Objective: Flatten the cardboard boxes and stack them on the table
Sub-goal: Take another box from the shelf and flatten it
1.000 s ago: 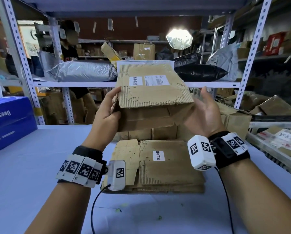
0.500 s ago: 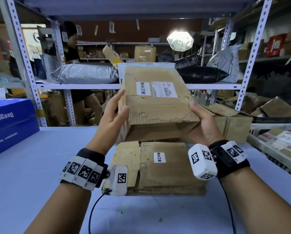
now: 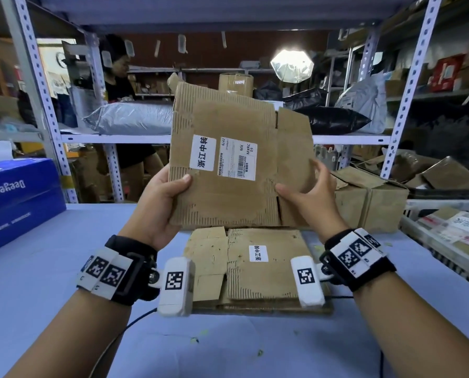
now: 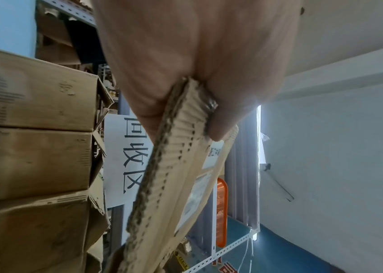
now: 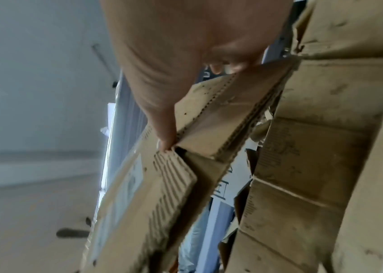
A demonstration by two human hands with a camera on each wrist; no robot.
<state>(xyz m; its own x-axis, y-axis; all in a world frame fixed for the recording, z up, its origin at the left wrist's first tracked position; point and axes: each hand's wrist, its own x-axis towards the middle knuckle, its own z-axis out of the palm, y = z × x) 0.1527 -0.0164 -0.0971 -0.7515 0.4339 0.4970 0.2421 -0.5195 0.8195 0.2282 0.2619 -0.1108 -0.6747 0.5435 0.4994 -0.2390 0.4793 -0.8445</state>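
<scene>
A brown cardboard box (image 3: 236, 162) with white labels is pressed flat and held nearly upright above the table. My left hand (image 3: 161, 197) grips its lower left corner, thumb on the front face; the left wrist view shows the box edge (image 4: 174, 166) pinched in the hand. My right hand (image 3: 309, 197) holds the lower right side, thumb on the front and fingers behind a side flap (image 5: 221, 114). Just below lies a stack of flattened boxes (image 3: 258, 266) on the blue table (image 3: 50, 282).
A blue carton (image 3: 18, 197) sits on the table at the left. Unflattened brown boxes (image 3: 364, 203) stand at the right behind the stack, beside a white crate (image 3: 446, 236) of parcels. Shelving uprights and a shelf with bagged parcels stand behind; a person is beyond the shelf.
The box has collapsed from an open box shape into a flat sheet and now stands upright, label facing me. Both hands have shifted from its sides to its lower corners.
</scene>
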